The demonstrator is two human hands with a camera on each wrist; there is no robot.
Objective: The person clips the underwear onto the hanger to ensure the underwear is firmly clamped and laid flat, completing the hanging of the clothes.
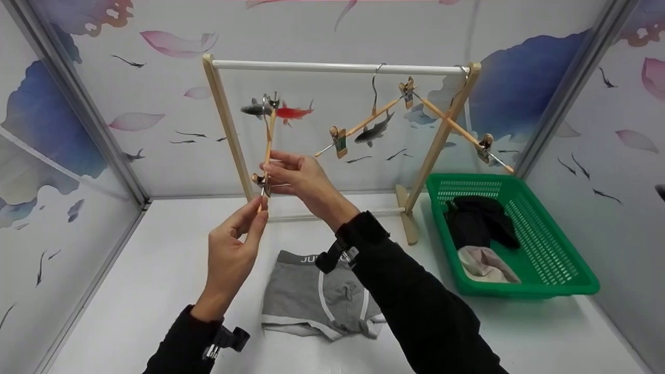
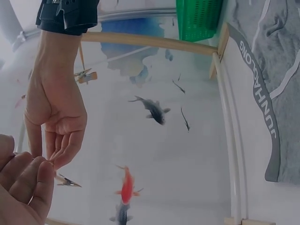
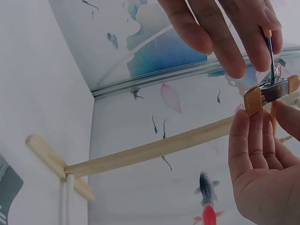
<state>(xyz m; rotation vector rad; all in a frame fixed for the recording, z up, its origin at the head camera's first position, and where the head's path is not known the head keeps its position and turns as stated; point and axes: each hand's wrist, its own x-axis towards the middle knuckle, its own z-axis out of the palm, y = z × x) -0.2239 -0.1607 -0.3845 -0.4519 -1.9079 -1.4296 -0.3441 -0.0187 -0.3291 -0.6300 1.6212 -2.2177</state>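
A wooden clip hanger [image 1: 268, 143] stands almost upright in the air in front of the drying rack [image 1: 340, 67]. My left hand [image 1: 261, 209] pinches its lower end from below. My right hand [image 1: 274, 175] pinches the metal clip [image 1: 260, 181] near that end. In the right wrist view the clip [image 3: 268, 93] sits between the right fingers [image 3: 220, 33] above and the left hand [image 3: 258, 164] below. Grey underwear [image 1: 317, 296] lies flat on the white table under my arms.
Two more clip hangers [image 1: 363, 122] [image 1: 457, 127] hang tilted on the right part of the rod. A green basket [image 1: 550, 280] at the right holds dark and pale clothes. Patterned walls close in the back and both sides.
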